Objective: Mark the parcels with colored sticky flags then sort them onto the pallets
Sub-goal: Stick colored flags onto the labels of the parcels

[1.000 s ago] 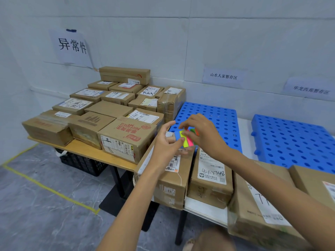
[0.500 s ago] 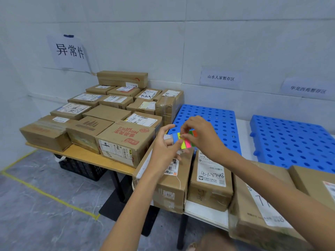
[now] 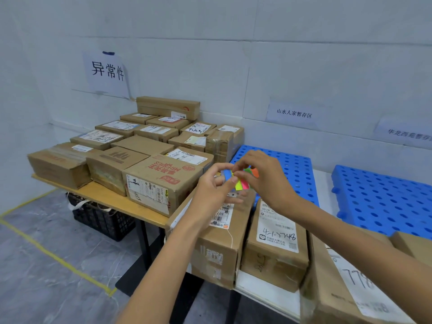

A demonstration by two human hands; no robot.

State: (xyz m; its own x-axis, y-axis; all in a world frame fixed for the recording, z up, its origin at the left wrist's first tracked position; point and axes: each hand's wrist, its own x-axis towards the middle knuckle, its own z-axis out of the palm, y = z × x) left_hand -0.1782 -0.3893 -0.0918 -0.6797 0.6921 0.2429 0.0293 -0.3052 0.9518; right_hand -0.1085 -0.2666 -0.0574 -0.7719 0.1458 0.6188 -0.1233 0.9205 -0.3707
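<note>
Both hands meet above the parcels: the left hand (image 3: 214,187) is closed around a pad of sticky flags (image 3: 238,181), and the right hand (image 3: 264,178) pinches the top of the strips with thumb and forefinger. Two blue pallets lie against the wall, the near pallet (image 3: 295,169) just behind the hands and the far pallet (image 3: 383,197) to its right. About fifteen cardboard boxes crowd the wooden table (image 3: 102,195) on the left. Four parcels sit close by, the nearest parcel (image 3: 217,244) directly under the hands. Five flag colours show: blue, yellow, pink, green, orange, their long axes hanging down and slightly right.
</note>
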